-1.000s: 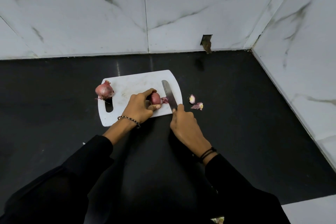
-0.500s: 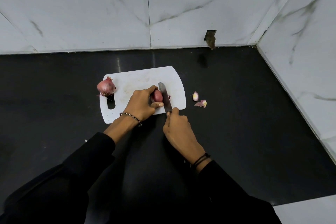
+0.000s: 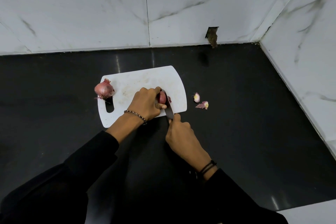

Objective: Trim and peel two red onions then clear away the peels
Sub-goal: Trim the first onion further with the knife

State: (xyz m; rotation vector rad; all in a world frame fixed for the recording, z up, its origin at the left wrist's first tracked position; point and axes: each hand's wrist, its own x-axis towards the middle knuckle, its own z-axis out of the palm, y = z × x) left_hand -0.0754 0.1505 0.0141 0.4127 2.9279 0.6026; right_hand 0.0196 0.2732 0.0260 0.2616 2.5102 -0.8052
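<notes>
A white cutting board [image 3: 145, 78] lies on the black counter. My left hand [image 3: 145, 103] grips a small dark red onion [image 3: 162, 98] near the board's front right part. My right hand [image 3: 179, 132] holds a knife [image 3: 169, 110] by its handle, and the blade stands against the onion's right side. A scrap of peel [image 3: 169, 98] sticks out just right of the blade. A second red onion [image 3: 104, 89], skin on, sits at the board's left edge above the handle slot.
Two cut-off onion pieces [image 3: 196, 97] [image 3: 203, 105] lie on the black counter [image 3: 236, 114] right of the board. White marble walls close the back and right side, meeting in a corner at the far right. A dark hole [image 3: 212, 35] marks the back wall.
The knife has moved left from the open board onto the onion's right end. My right hand came closer to my left hand. The left hand kept its hold on the onion.
</notes>
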